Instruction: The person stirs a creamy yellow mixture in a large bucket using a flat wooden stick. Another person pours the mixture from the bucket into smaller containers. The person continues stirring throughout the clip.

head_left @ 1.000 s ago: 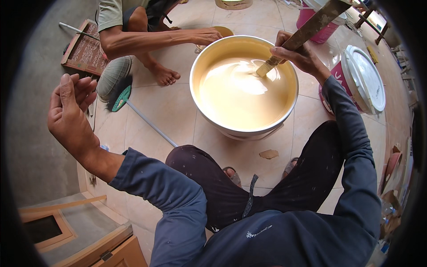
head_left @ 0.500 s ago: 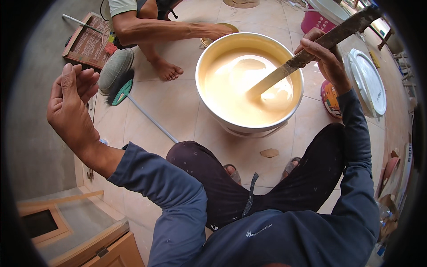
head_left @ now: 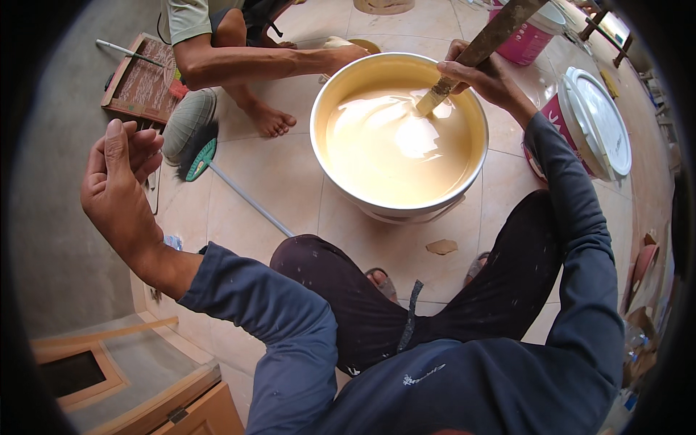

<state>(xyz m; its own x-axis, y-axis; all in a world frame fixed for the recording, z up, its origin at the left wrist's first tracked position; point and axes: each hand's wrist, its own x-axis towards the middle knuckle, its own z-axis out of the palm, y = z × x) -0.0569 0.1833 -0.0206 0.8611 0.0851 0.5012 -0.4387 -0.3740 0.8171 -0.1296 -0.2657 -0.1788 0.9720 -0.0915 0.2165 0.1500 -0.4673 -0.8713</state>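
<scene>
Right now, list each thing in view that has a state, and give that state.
Basin: upright, holding pale yellow liquid.
Wooden stick: tilted, lower end in the liquid.
Right hand: closed around the stick.
Left hand: raised, empty, fingers loosely curled.
White bucket: lid on.

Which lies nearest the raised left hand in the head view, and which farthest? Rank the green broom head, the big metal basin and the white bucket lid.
From the left hand:
1. Green broom head, on the floor just to its right.
2. Big metal basin of cream liquid, mid-floor, beyond the broom handle.
3. White bucket lid, far right, past the right hand on the stirring stick.
</scene>
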